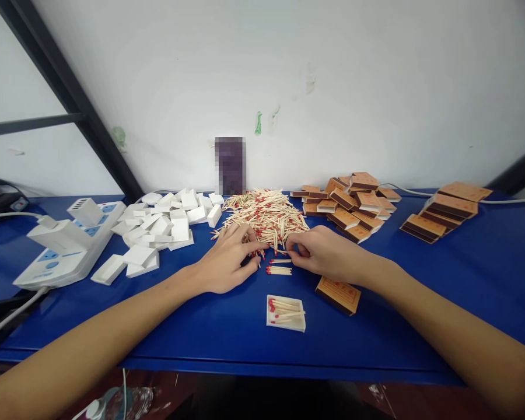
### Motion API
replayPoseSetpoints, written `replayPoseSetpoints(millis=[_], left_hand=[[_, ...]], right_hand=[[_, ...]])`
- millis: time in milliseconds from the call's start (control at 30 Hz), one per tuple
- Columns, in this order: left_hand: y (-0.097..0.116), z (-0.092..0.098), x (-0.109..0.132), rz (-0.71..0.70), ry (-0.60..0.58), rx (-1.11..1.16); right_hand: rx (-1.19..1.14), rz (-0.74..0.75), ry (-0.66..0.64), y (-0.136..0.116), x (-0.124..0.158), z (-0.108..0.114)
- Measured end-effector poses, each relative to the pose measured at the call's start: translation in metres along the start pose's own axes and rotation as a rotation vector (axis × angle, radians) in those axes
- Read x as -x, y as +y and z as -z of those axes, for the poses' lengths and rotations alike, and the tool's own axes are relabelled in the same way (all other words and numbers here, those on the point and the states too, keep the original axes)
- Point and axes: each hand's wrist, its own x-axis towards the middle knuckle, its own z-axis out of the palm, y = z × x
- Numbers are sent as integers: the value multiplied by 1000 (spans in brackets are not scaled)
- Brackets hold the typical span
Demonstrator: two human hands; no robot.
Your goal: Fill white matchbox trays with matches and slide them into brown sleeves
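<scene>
A heap of loose red-tipped matches lies at the back middle of the table. My left hand rests at the heap's front left, thumb and forefinger apart, with some matches under its fingers. My right hand is closed in a pinch at the heap's front right, a match at its fingertips. Between the hands lies a short row of matches, heads to the left. Nearer me, a white matchbox tray holds several matches. An orange matchbox sleeve lies below my right hand.
White empty trays are piled at the left, beside a power strip with plugs and cables. Orange sleeves are heaped at the right, with a leaning stack of more sleeves further right. A blurred dark rectangle stands against the wall.
</scene>
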Motion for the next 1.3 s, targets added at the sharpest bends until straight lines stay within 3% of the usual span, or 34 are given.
replayPoseSetpoints(millis=[267,567,767,1033,1300], left_hand=[[1,2,0,-22,2,-13],[13,-2,-11,14,25,-11],[18,-2,-25,80,12,-18],[21,10,-70,110,-142,-107],[21,19,-75,131,-252,-47]], right_hand=[[22,-26,-19,2,-1,3],[-70,114,-31,6,0,-2],[-51,109,-43,6,0,0],[-62,107,-33,7,1,0],[-49,103,-33,7,0,-1]])
